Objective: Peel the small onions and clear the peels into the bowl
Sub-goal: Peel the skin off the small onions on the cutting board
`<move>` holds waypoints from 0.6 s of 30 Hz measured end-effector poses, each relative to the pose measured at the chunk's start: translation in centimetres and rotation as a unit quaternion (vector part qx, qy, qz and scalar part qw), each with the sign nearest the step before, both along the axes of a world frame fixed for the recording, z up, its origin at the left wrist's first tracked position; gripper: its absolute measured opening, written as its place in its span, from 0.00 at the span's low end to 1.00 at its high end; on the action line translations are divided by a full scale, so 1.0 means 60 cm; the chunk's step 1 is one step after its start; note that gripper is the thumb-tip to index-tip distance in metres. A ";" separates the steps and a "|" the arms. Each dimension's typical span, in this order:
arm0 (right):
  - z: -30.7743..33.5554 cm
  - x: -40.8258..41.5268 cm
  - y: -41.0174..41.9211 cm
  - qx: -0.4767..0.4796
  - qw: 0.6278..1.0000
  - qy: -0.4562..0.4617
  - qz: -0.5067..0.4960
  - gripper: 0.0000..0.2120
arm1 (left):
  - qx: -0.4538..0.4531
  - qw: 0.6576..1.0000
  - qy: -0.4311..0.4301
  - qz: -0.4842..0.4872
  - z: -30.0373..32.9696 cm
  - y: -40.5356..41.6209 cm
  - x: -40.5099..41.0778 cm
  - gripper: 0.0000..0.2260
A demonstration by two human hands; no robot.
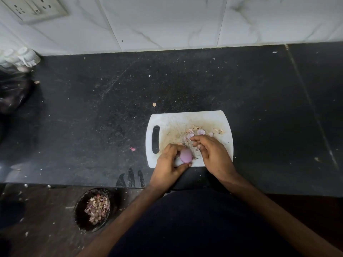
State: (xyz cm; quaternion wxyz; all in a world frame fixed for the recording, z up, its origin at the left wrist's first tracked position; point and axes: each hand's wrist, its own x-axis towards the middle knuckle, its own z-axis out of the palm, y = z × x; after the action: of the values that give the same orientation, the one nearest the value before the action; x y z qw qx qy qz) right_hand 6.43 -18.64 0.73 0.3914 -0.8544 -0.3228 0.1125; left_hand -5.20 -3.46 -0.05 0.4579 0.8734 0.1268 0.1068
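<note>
A white cutting board (pixel 167 123) lies on the dark counter in front of me. My left hand (pixel 169 166) grips a small peeled purple onion (pixel 185 155) between thumb and fingers at the board's near edge. My right hand (pixel 210 154) hovers just right of it, fingers loosely curled over the board, its fingertips near loose onion peels (pixel 200 131) scattered on the board's middle and far right. I cannot tell whether those fingers pinch a peel. A dark bowl (pixel 79 210) with a heap of peels sits below the counter edge at lower left.
A stray pink peel (pixel 132 149) lies on the counter left of the board, another scrap (pixel 154 104) behind it. A dark plastic bag (pixel 13 89) and white containers (pixel 24 56) stand at far left. A tiled wall with a socket rises behind.
</note>
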 end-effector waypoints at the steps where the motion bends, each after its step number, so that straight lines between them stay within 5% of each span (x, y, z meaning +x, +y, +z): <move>1: 0.001 0.001 0.000 -0.003 1.000 0.012 -0.006 0.19 | 0.002 1.000 0.000 0.002 -0.001 0.000 0.001 0.16; 8: 0.002 0.005 -0.003 -0.039 0.999 -0.003 -0.015 0.04 | -0.003 1.000 0.011 0.001 0.003 0.002 0.015 0.15; 12: 0.020 -0.003 0.001 -0.054 0.998 0.020 0.013 0.13 | -0.022 1.000 0.018 0.010 0.002 -0.001 0.019 0.14; 18: 0.029 -0.011 -0.003 -0.067 0.997 -0.012 0.046 0.09 | -0.010 1.000 0.024 0.003 -0.001 -0.004 0.024 0.14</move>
State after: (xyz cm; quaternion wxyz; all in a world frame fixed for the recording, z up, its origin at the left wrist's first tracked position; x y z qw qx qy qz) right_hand 5.75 -18.83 2.45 0.3236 -0.8641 -0.3583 0.1421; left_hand -3.78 -3.67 -0.11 0.4627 0.8709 0.1416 0.0857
